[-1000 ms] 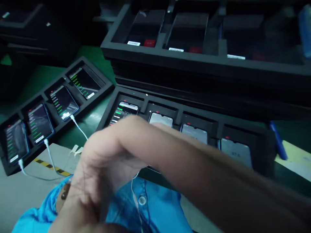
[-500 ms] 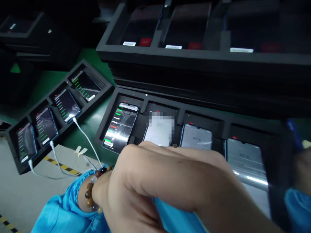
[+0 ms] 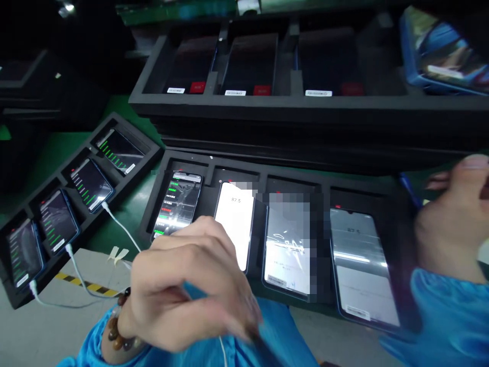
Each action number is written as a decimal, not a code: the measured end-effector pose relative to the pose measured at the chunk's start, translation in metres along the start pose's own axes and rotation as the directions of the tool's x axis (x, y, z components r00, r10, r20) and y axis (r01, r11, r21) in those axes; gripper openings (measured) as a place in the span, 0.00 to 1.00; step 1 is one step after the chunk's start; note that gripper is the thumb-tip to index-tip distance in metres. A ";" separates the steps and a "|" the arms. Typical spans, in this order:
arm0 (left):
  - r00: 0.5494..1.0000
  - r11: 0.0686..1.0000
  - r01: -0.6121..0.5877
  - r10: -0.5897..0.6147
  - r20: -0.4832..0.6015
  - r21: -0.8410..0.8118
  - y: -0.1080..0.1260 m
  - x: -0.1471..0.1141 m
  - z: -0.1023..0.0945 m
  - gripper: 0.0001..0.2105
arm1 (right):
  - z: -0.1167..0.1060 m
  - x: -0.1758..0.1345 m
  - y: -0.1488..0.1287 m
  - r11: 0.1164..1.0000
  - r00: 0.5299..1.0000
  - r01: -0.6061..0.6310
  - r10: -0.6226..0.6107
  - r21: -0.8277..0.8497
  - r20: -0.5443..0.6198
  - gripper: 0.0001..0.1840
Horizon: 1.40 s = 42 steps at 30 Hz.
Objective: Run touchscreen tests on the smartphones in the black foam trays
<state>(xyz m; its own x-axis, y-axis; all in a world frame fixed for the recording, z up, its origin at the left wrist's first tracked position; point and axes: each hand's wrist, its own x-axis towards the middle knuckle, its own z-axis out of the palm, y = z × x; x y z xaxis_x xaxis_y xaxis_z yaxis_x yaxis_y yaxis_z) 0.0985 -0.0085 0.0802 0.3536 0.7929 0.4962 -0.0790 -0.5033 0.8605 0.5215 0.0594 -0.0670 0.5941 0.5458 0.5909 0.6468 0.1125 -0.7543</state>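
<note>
In the near tray [image 3: 211, 173] lie four phones: the leftmost phone [image 3: 178, 201] has its list up, some red among the green, and the other three phones [image 3: 235, 224] show pale screens. My left hand [image 3: 187, 285] hangs curled, covering part of the left pair; whether it's gripping anything, I can't tell. Same for my blurred right hand [image 3: 454, 219], near the blue pen [image 3: 409, 189]. Over on the left tray [image 3: 151, 155], three have white cables [image 3: 122, 227] in, the farthest none visible. Stacked trays [image 3: 267, 103] block the far side.
</note>
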 end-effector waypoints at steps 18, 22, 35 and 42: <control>0.857 0.729 -0.126 -0.261 0.444 0.673 -0.037 -0.032 -0.011 0.34 | -0.006 -0.006 -0.016 0.995 0.999 0.002 -0.007 0.104 0.054 0.29; 0.882 0.674 -0.160 -0.231 0.411 0.722 -0.027 -0.044 -0.031 0.25 | -0.006 -0.005 -0.020 0.993 0.998 -0.007 0.000 0.121 0.061 0.27; 0.925 0.550 -0.180 -0.187 0.330 0.816 -0.028 -0.057 -0.031 0.17 | -0.003 -0.005 -0.026 0.995 0.996 -0.020 0.011 0.099 0.089 0.30; 0.904 0.572 -0.182 -0.222 0.365 0.800 -0.029 -0.053 -0.019 0.22 | -0.003 -0.005 -0.028 0.996 0.994 -0.032 0.023 0.080 0.108 0.30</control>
<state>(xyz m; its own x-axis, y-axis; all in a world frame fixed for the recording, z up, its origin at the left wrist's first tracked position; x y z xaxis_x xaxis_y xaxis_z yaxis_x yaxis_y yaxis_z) 0.0640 -0.0289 0.0309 0.6774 0.7033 0.2156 0.6357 -0.7072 0.3095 0.5020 0.0511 -0.0479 0.5537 0.6351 0.5386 0.5874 0.1606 -0.7932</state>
